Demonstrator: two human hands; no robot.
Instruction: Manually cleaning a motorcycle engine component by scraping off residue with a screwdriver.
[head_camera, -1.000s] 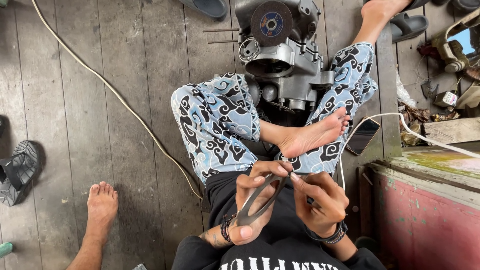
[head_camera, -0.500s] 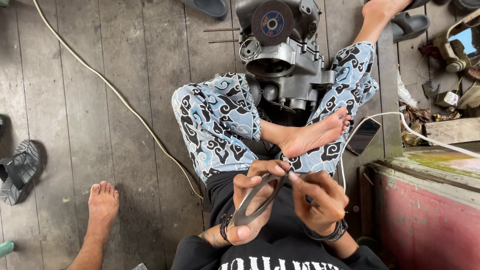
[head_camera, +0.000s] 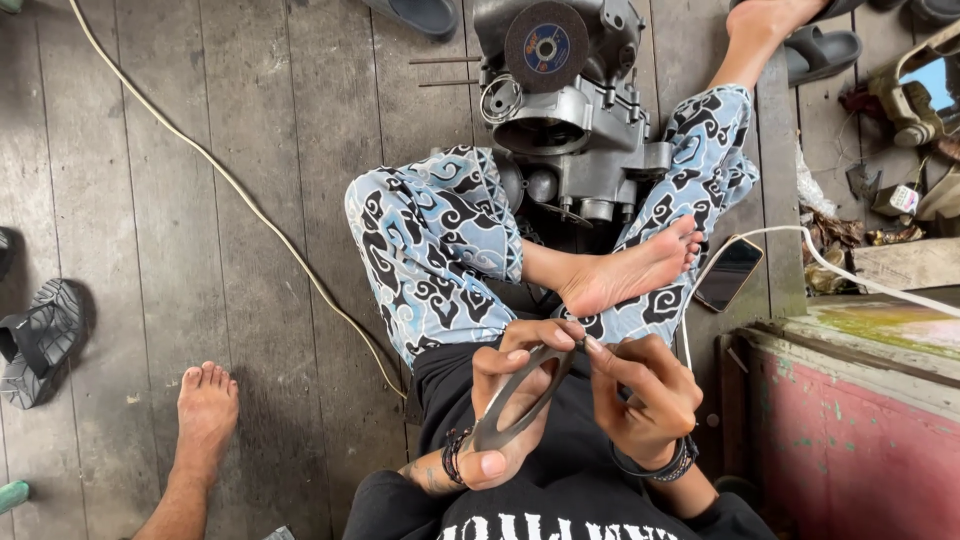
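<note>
- A dark sandal is lying at the far left of the plank floor, with another person's bare foot resting near it.
- A pale cable is running diagonally across the planks toward the seated person's patterned trousers.
- The left hand is holding a thin dark gasket over the lap; its grip is closed around the ring, thumb at the lower end, fingers at the upper end.
- The right hand is pinching the gasket's upper end just beside the left fingertips; its grip is clenched on that edge.
- An engine casing is standing between the legs, a grinding disc lying on top.
- A phone is lying right of the crossed foot, beside a pink cabinet.
</note>
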